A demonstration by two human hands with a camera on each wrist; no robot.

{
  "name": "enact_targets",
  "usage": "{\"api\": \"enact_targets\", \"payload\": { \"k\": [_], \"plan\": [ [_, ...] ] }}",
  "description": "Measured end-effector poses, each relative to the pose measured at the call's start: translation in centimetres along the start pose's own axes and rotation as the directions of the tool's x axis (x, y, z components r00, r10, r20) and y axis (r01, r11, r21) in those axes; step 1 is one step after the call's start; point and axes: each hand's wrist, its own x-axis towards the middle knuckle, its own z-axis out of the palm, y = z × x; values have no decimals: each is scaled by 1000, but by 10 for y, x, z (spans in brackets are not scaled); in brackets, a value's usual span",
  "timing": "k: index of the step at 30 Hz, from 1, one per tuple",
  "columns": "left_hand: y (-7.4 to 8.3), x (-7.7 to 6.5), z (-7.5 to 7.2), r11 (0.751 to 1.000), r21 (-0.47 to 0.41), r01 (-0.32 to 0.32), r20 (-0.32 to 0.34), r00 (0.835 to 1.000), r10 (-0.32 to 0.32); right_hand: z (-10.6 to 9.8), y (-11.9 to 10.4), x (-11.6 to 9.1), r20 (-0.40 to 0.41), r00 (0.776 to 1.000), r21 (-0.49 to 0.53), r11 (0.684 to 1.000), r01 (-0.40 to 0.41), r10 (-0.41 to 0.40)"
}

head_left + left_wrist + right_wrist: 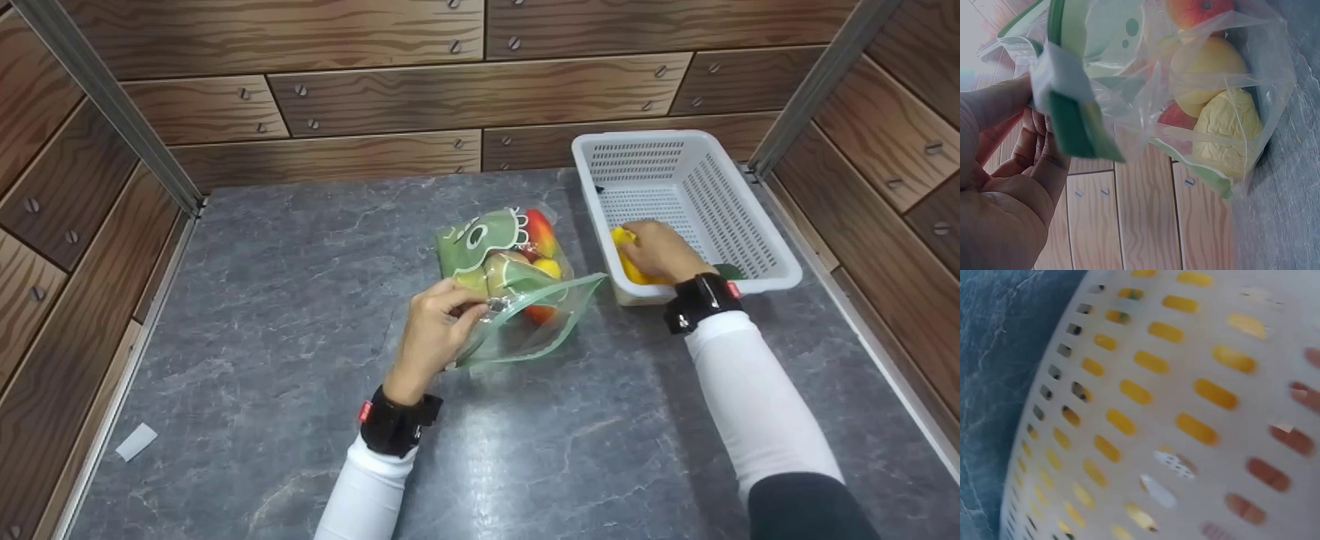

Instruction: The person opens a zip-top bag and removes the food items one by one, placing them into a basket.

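My left hand [431, 337] pinches the rim of a clear and green zip bag [480, 247] between thumb and fingers, holding its mouth apart. Inside the bag lie a red-yellow mango [540, 232], a yellow fruit [547, 268] and other round fruit; the left wrist view also shows a wrinkled pale-yellow fruit [1227, 135]. On the right, my right hand [664, 251] reaches into a white plastic basket [739, 210] and grips a yellow, banana-like fruit [630, 262] by the near left wall. In the right wrist view, the perforated wall partly hides fruit and fingers.
Something dark green [729, 271] lies in the basket's near corner, partly behind the right wrist. A small white slip [136, 442] rests on the grey marbled table [285, 315] at the left. Wood-patterned panels [375, 97] enclose the back and sides.
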Motion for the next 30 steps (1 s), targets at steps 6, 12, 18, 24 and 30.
{"api": "enact_targets", "payload": {
  "k": [6,12,18,24,30],
  "plan": [
    [-1,-1,0,1000,-4,1,3,1000,-1,-13,-19,-20,-174,984,38,998,44,-37],
    [0,-1,1,1000,-7,-5,1,1000,5,-22,-47,-45,-514,814,-4,950,312,-269],
    [0,0,1,1000,-16,-11,0,1000,11,-21,-89,-72,-766,481,-108,823,557,-426],
    [1,0,1,1000,-22,-15,0,1000,15,0,-123,-93,-822,279,-190,701,688,-496],
    [2,0,2,1000,-24,-6,-4,1000,6,32,-142,-102,-792,180,-258,587,767,-583]
  ]
}}
